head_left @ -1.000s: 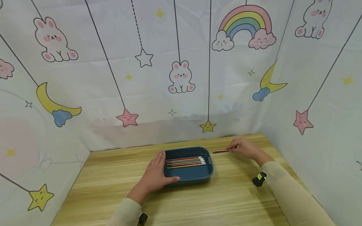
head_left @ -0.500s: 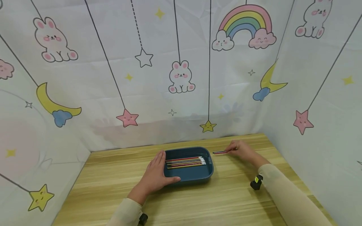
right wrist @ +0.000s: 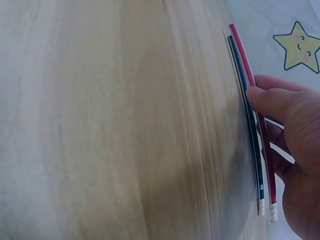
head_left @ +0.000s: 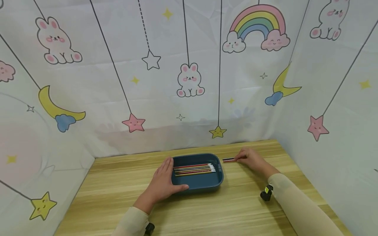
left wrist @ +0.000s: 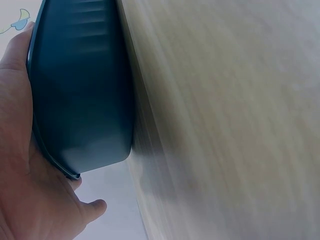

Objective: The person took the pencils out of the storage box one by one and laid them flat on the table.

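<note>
A dark blue rectangular tray [head_left: 204, 183] stands near the middle of the wooden table. Several striped pencils [head_left: 194, 169] lie side by side in it, pale ends to the right. My left hand [head_left: 160, 183] rests on the tray's left end, fingers extended along the rim and thumb over the front edge. Right of the tray, my right hand [head_left: 251, 159] pinches pencils just over the table. The right wrist view shows a red pencil [right wrist: 242, 52] and a dark blue pencil [right wrist: 257, 160] between thumb and fingers, both with white ends.
The wooden table [head_left: 206, 213] meets a white cloth backdrop [head_left: 159, 105] printed with rabbits, stars and moons at the back and sides. A small black device [head_left: 266, 192] sits at the right sleeve's cuff, another device [head_left: 149, 228] at the left.
My right hand has shifted slightly left and toward me, and the pencils in it now show side by side. The left hand and the tray stay put.
</note>
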A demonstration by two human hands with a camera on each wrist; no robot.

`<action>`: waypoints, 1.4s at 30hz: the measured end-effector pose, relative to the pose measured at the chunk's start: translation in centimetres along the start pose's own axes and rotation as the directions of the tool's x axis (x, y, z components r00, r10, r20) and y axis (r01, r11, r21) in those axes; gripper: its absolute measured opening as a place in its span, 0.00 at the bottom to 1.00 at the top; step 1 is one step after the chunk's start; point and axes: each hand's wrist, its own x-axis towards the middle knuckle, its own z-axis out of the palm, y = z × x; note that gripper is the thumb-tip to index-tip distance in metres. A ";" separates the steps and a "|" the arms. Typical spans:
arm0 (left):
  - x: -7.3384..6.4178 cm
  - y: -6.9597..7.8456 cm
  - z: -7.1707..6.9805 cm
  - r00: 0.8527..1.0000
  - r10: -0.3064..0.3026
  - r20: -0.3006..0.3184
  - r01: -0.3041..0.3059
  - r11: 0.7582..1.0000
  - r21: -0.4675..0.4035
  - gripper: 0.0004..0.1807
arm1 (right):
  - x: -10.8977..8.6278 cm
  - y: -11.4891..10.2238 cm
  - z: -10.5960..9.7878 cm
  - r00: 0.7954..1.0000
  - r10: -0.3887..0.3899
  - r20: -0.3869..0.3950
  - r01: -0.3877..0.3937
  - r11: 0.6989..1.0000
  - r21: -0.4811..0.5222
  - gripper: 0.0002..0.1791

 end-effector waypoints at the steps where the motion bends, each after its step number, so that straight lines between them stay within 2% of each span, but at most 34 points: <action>1: 0.0 0.0 0.0 1.000 0.000 -0.001 0.000 1.000 0.000 0.78 | 0.0 0.1 0.0 1.000 0.004 0.001 -0.004 1.000 -0.002 0.09; 6: 0.1 0.1 -0.2 1.000 -0.002 0.003 0.002 1.000 0.013 0.78 | -0.1 0.2 0.2 1.000 0.026 -0.002 -0.026 1.000 0.016 0.09; 11: 0.1 0.1 -0.1 1.000 -0.003 0.009 0.003 1.000 0.018 0.78 | -0.2 0.4 0.5 1.000 0.012 -0.016 -0.012 1.000 0.023 0.09; 24: 0.1 0.1 -0.2 1.000 -0.004 0.012 0.004 1.000 0.016 0.77 | 0.0 0.8 0.6 0.999 -0.031 -0.020 0.030 0.998 -0.053 0.10; 42: 0.1 -0.1 0.1 1.000 0.001 0.005 -0.001 1.000 0.000 0.78 | 0.1 0.7 0.9 0.998 0.037 -0.041 -0.038 0.999 -0.029 0.08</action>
